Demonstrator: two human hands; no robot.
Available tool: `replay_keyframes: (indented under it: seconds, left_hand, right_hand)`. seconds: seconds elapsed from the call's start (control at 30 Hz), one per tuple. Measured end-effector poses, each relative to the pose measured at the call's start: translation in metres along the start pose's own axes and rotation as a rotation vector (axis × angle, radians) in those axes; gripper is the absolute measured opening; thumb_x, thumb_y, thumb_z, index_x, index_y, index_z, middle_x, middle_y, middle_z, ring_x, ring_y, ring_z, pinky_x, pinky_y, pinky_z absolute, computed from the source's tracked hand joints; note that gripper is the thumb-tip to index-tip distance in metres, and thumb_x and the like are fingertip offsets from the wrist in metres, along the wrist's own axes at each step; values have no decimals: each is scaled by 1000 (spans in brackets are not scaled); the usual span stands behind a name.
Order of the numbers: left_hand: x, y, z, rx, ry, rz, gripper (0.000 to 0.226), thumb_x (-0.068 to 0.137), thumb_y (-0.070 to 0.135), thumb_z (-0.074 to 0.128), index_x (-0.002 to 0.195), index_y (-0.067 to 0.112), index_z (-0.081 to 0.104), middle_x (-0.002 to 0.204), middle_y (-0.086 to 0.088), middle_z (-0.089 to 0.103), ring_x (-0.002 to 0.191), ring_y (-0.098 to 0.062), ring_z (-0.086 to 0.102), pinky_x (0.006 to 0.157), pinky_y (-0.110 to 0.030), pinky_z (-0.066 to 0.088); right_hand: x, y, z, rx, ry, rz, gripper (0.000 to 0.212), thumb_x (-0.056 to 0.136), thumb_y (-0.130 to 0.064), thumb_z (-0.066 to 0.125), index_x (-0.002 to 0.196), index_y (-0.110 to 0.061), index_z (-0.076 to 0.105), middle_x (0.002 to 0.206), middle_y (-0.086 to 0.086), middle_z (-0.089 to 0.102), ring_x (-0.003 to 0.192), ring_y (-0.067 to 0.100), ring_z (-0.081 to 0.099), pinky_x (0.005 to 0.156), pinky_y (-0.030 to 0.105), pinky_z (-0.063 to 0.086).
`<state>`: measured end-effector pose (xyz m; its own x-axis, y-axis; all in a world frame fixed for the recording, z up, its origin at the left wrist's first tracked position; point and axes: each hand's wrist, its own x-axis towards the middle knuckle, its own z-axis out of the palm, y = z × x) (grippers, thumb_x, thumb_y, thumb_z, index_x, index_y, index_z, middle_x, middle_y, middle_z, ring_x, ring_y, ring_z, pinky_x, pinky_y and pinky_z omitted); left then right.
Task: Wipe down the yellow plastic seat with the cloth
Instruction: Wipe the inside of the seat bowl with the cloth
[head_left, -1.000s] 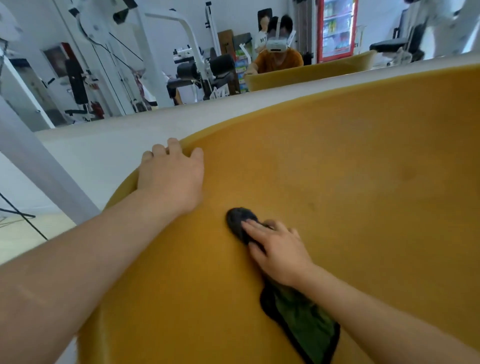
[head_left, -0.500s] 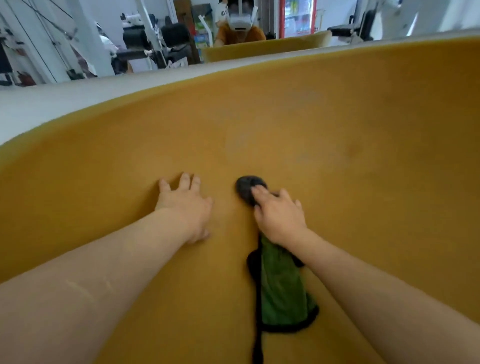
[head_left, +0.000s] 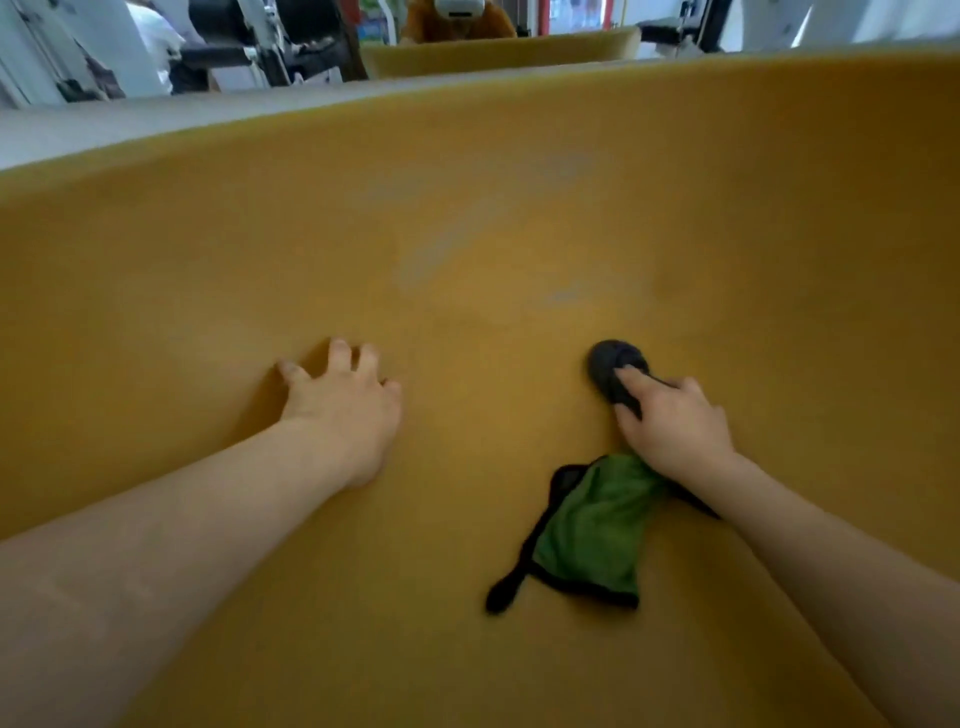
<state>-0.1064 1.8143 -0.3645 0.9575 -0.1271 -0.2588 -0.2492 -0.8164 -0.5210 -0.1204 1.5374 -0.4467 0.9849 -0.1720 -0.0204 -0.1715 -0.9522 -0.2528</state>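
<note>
The yellow plastic seat (head_left: 519, 234) fills nearly the whole view as a wide curved shell. My right hand (head_left: 670, 421) grips a green cloth with black edging (head_left: 587, 535); a dark bunched end of it sticks out past my forefinger and presses on the seat, and the green part trails below my wrist. My left hand (head_left: 343, 405) rests flat on the seat to the left, fingers spread, holding nothing.
Behind the seat's upper rim runs a pale ledge (head_left: 156, 114). Beyond it are gym machines (head_left: 249, 47), a second yellow seat (head_left: 498, 52) and a person in an orange top wearing a headset (head_left: 457, 21).
My right hand has slid the cloth to the right across the seat. My left hand left the rim and now lies lower on the inner surface. The view has tilted down.
</note>
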Motion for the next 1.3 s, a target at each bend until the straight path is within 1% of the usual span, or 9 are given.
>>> replay_keyframes:
  seconds: [0.1, 0.2, 0.37, 0.5, 0.57, 0.73, 0.93, 1.1, 1.3]
  left_hand:
    - [-5, 26, -5, -197, 77, 220, 43, 96, 38, 49, 134, 19, 46, 135, -8, 41, 127, -28, 38, 100, -47, 39]
    - [-17, 71, -12, -777, -209, 436, 62, 89, 57, 54, 137, 18, 44, 128, -3, 53, 112, -20, 53, 92, -34, 48]
    - [-36, 115, -19, -1163, -210, 331, 70, 81, 31, 72, 137, 21, 31, 105, -1, 54, 89, -20, 57, 63, -31, 48]
    - [-40, 88, -34, -1296, -225, 325, 33, 84, 20, 66, 115, 12, 62, 99, -9, 69, 86, -27, 67, 74, -40, 57]
    - [-44, 65, -46, -1365, -174, 299, 16, 87, 24, 66, 96, 12, 70, 84, -7, 73, 75, -23, 70, 73, -36, 56]
    - [-52, 8, -73, -1508, 37, 288, 21, 87, 33, 65, 93, 15, 73, 89, -5, 75, 86, -24, 71, 85, -42, 56]
    - [-64, -17, -96, -1807, 111, 261, 24, 93, 23, 58, 103, 5, 69, 90, -15, 74, 79, -30, 69, 70, -36, 59]
    - [-72, -35, -114, -1681, -89, 312, 24, 90, 27, 59, 104, 12, 72, 95, -15, 74, 78, -27, 72, 64, -36, 61]
    - [-49, 9, -111, -975, 611, 121, 16, 99, 27, 49, 90, 25, 62, 85, 5, 63, 83, -23, 60, 65, -32, 44]
  right_hand:
    - [-14, -4, 0, -2, -119, -28, 57, 95, -40, 51, 147, -33, 29, 152, -6, 36, 133, 29, 32, 101, 53, 36]
    - [-37, -30, 12, 337, -214, -195, 38, 92, -32, 60, 130, -31, 57, 129, -5, 61, 119, 19, 53, 98, 43, 46]
    - [-54, -29, -15, 1007, -214, 80, 19, 97, -21, 54, 101, -12, 71, 91, 6, 72, 87, 21, 68, 78, 37, 57]
    - [-51, -26, -41, 511, 78, -97, 18, 99, -33, 47, 97, -22, 62, 89, -3, 64, 84, 19, 60, 65, 33, 49]
    - [-48, -24, -58, 527, 145, -130, 23, 100, -35, 45, 95, -21, 62, 88, -2, 65, 83, 20, 60, 68, 36, 52]
    - [-53, -18, -92, 1086, -304, -211, 30, 85, -40, 63, 105, -19, 71, 96, 2, 75, 88, 19, 72, 77, 35, 57]
    - [-54, 16, -115, 508, -393, -375, 16, 88, -23, 67, 104, -23, 71, 97, -2, 74, 91, 12, 69, 84, 34, 57]
    - [-63, 52, -157, 1208, -488, -309, 57, 60, -36, 88, 102, -2, 72, 97, 17, 72, 85, 27, 70, 71, 34, 59]
    - [-48, 48, -161, 838, -211, -57, 15, 96, -12, 55, 99, -20, 67, 89, 10, 72, 72, 20, 69, 56, 32, 54]
